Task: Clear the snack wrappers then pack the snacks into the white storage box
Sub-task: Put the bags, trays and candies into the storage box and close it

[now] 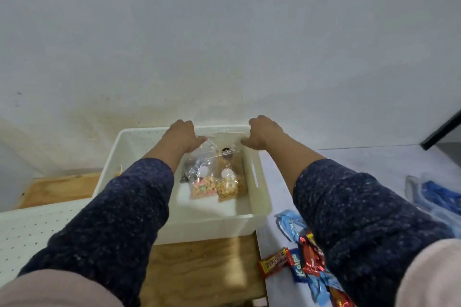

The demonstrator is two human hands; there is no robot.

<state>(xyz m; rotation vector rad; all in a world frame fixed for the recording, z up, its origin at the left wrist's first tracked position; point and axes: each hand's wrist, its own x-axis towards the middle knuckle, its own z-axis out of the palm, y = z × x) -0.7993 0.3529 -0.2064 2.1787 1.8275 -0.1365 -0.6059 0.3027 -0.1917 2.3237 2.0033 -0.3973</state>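
Observation:
The white storage box (259, 182) stands on a wooden board against the wall. My left hand (183, 136) and my right hand (262, 133) reach into its far end. Each pinches a top corner of a clear plastic bag (212, 154), which hangs down inside the box. Through the bag show small packs of coloured cereal pieces (203, 188) and tan nuts (228, 188). Snack wrappers lie on the white table to the right of the box: a red one (275, 262), a blue "Kalpa" one (299, 270) and a red foil one (311, 255), partly hidden by my right sleeve.
A white perforated lid (27, 232) lies at the left, next to the box. The wooden board (204, 266) runs in front of the box. A crumpled blue and clear plastic bag (439, 194) sits at the far right. The wall rises directly behind the box.

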